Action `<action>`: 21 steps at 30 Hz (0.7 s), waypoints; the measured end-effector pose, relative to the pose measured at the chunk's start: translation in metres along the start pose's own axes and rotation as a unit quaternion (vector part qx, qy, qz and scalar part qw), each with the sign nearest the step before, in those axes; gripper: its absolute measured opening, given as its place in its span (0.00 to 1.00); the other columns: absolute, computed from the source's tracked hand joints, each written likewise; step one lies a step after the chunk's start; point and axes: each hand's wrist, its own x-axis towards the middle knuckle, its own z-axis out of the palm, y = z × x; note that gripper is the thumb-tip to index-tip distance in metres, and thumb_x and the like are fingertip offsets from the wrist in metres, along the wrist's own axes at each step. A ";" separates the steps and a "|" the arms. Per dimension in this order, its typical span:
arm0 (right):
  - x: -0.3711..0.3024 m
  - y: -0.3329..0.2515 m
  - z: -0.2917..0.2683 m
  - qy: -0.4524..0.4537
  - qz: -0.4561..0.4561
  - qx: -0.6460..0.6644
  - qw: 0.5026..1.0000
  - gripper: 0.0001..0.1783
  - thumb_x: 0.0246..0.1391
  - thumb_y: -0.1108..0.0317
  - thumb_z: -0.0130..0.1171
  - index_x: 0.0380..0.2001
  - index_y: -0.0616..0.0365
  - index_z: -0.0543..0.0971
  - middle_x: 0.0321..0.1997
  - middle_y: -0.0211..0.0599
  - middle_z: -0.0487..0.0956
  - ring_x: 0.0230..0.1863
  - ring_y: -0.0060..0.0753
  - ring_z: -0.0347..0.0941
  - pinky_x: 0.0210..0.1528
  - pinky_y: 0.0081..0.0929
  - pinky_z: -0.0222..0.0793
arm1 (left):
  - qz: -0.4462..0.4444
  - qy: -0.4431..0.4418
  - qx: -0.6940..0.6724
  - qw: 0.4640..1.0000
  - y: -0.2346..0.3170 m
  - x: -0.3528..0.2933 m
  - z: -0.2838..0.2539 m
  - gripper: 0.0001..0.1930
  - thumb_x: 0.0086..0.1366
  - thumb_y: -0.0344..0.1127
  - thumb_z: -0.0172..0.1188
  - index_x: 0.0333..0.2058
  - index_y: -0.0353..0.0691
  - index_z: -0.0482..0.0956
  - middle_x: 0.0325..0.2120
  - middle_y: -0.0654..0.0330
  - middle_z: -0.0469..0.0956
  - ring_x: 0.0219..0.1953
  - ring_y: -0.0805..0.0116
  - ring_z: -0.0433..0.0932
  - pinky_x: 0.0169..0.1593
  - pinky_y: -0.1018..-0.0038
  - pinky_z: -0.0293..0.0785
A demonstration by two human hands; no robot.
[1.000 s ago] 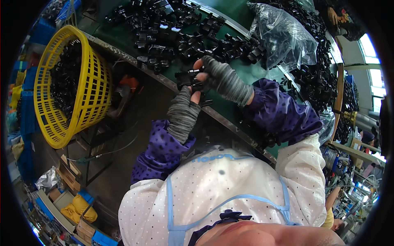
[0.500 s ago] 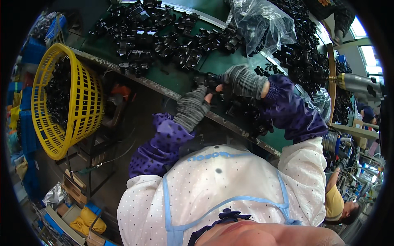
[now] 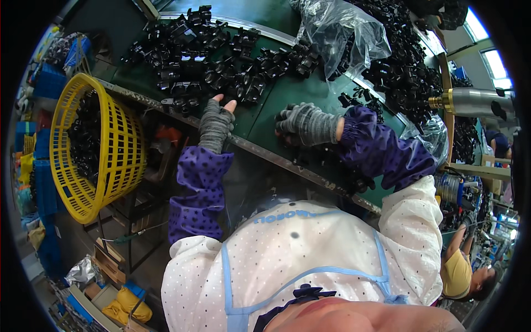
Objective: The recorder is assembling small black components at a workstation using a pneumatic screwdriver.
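My left hand [image 3: 216, 124], in a grey striped fingerless glove, is at the near edge of the green worktable [image 3: 271, 113]. Its bare thumb and finger point apart towards the pile of glossy black plastic parts [image 3: 238, 69], with nothing visible between them. To the right, my right hand [image 3: 308, 124], gloved the same way, is palm down with curled fingers over the table. Its fingertips are turned under, so whatever they hold is hidden. More dark parts [image 3: 310, 157] lie in shadow below that hand.
A yellow basket [image 3: 124, 155] holding black parts stands at the left. Clear plastic bags [image 3: 345, 36] rest beside a larger black heap [image 3: 398, 72] at the far right. A metal cylindrical tool [image 3: 470, 103] juts in from the right. Another person [image 3: 462, 271] sits at the lower right.
My hands were together at a black part and are now apart. The left has moved left to the pile's near edge; the right has shifted slightly left and down.
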 end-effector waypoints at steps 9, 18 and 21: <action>0.079 0.044 -0.079 0.170 0.091 -0.211 0.958 0.25 0.39 0.63 0.57 0.45 0.52 0.69 0.46 0.41 0.70 0.45 0.44 0.69 0.44 0.39 0.67 | 0.188 0.097 0.327 0.921 -0.035 0.033 -0.009 0.22 0.55 0.41 0.55 0.49 0.48 0.64 0.15 0.62 0.69 0.13 0.71 0.67 0.19 0.73 0.64; 0.099 0.023 -0.072 0.038 0.166 -0.185 0.968 0.28 0.37 0.60 0.59 0.45 0.54 0.68 0.31 0.40 0.75 0.36 0.42 0.73 0.33 0.38 0.69 | 0.348 -0.093 0.575 0.735 0.033 -0.004 -0.045 0.21 0.53 0.31 0.50 0.47 0.58 0.69 0.29 0.57 0.75 0.31 0.60 0.75 0.34 0.68 0.71; 0.089 0.016 -0.067 0.060 0.203 -0.147 0.966 0.23 0.42 0.60 0.53 0.43 0.56 0.69 0.20 0.40 0.74 0.27 0.42 0.74 0.24 0.40 0.67 | 0.458 -0.086 0.641 0.609 0.036 0.013 -0.039 0.20 0.56 0.32 0.47 0.48 0.59 0.69 0.29 0.60 0.74 0.30 0.62 0.74 0.33 0.69 0.71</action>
